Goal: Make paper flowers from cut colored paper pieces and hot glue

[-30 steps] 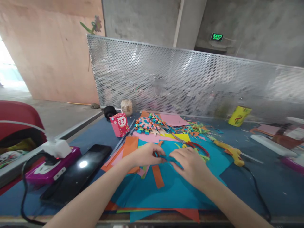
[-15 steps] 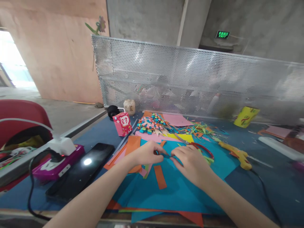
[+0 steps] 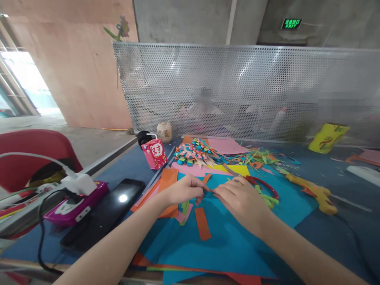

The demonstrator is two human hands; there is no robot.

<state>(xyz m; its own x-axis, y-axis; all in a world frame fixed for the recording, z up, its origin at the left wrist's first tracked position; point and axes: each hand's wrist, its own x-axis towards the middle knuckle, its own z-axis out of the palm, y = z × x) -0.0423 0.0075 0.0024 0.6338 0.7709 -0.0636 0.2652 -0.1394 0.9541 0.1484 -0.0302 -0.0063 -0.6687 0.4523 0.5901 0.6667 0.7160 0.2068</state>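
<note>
My left hand [image 3: 184, 190] is closed in a pinch, with its fingertips meeting those of my right hand [image 3: 239, 196]. The right thumb and forefinger are pinched together as well. Between them is a small blue paper strip, mostly hidden by the fingers and hard to tell from the blue sheet [image 3: 228, 245] below. An orange paper rectangle [image 3: 202, 224] lies on that sheet just under my hands. Left of it are thin green and pink strips [image 3: 184, 213]. Scissors with a red handle [image 3: 271, 187] lie behind my right hand, partly covered by it.
A heap of fringed coloured paper [image 3: 192, 152] lies at the back, beside green scraps [image 3: 261, 156]. A yellow glue gun [image 3: 314, 194] is at right. On the left are a phone [image 3: 103, 213], a purple power strip [image 3: 78, 206] and a pink drink carton [image 3: 154, 153]. A perforated metal screen [image 3: 222, 87] stands behind.
My hands have drawn closer, so their fingertips now meet. The view has shifted slightly, and the things on the table look otherwise unmoved.
</note>
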